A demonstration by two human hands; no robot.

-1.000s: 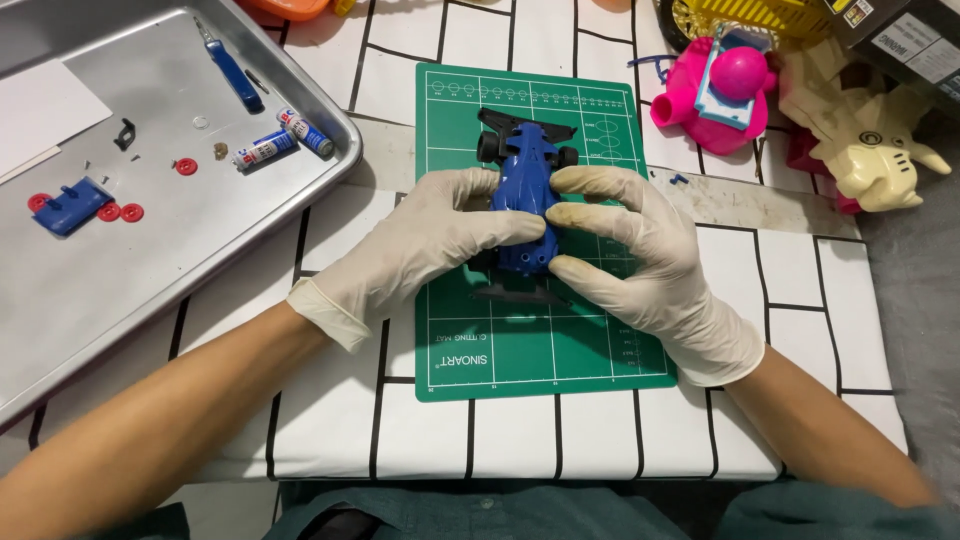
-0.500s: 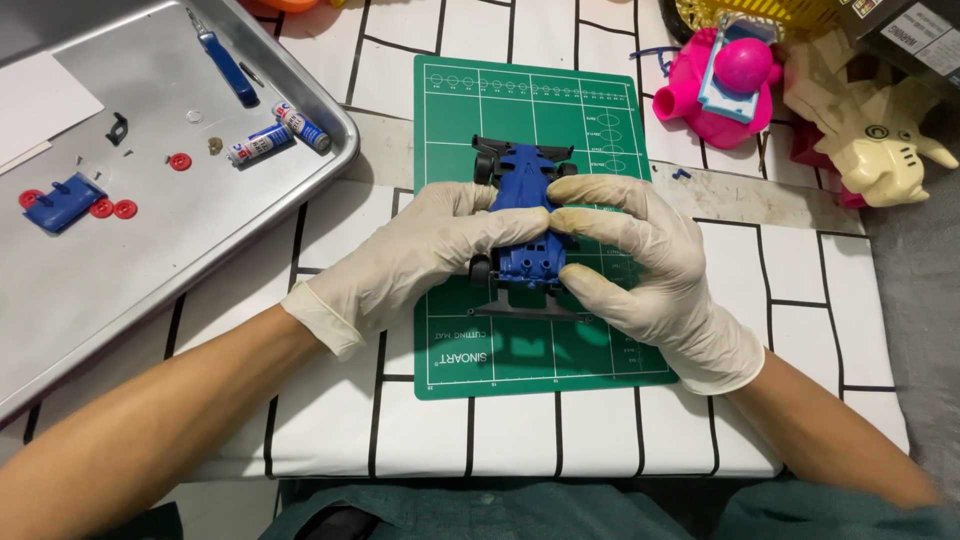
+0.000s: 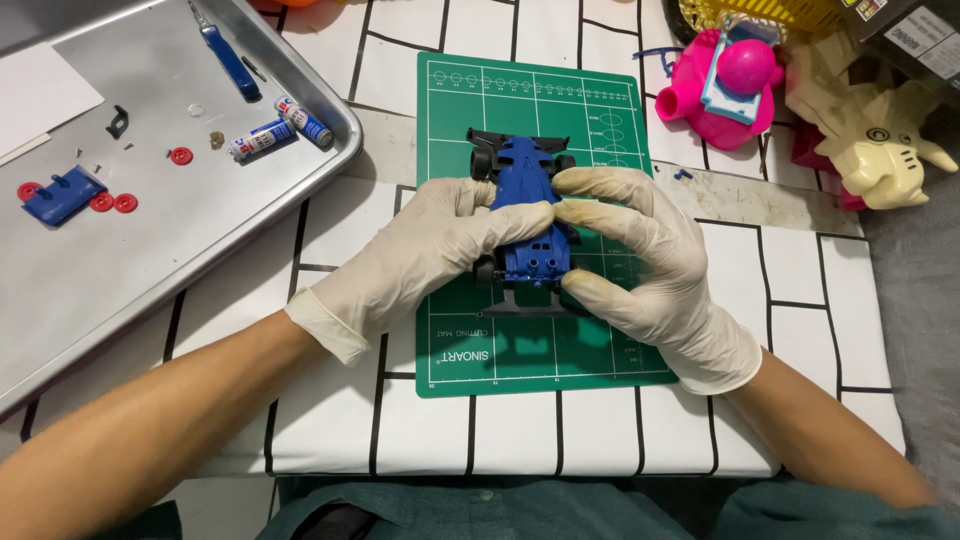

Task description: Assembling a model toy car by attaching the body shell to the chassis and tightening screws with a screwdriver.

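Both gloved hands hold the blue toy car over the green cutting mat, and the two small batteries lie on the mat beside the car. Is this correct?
Not quite. The two small batteries lie in the metal tray to the left, not on the green cutting mat. The head view shows this. The rest is right: the left hand and the right hand, both gloved, hold the blue toy car over the mat.

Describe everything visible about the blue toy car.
The blue toy car is a small plastic-looking racer with a blue body shell, black chassis, black wheels and a black rear wing. It sits lengthwise over the green cutting mat. The gloved left hand and right hand grip its sides.
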